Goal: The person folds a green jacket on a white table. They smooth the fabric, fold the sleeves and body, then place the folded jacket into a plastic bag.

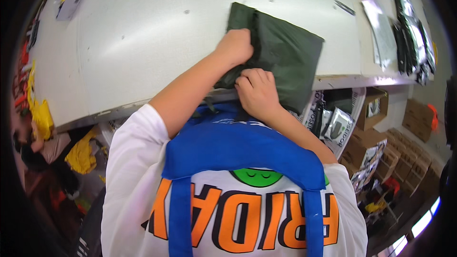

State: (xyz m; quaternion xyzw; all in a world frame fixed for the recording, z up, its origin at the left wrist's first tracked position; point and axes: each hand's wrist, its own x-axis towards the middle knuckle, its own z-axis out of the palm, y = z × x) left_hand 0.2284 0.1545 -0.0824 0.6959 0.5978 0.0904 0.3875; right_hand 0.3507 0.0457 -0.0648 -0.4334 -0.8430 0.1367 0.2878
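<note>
A dark green, thin-looking folded fabric piece [293,50] lies at an angle on the white table, its near part hanging over the front edge. Its exact kind cannot be made out. My left hand [236,46] is closed like a fist on a raised fold along its left part. Closer to me, my right hand [258,91] has its fingers curled onto the same fabric near the table edge. Both sets of fingertips are partly hidden in the dark folds.
The white table [143,28] has a metal front edge. A pen [344,7], clear plastic packets [379,33] and a stack of dark packed bags [409,33] lie right. Below are a bin of packets [339,124] and cardboard boxes [369,150]. Yellow cloth [42,116] hangs left.
</note>
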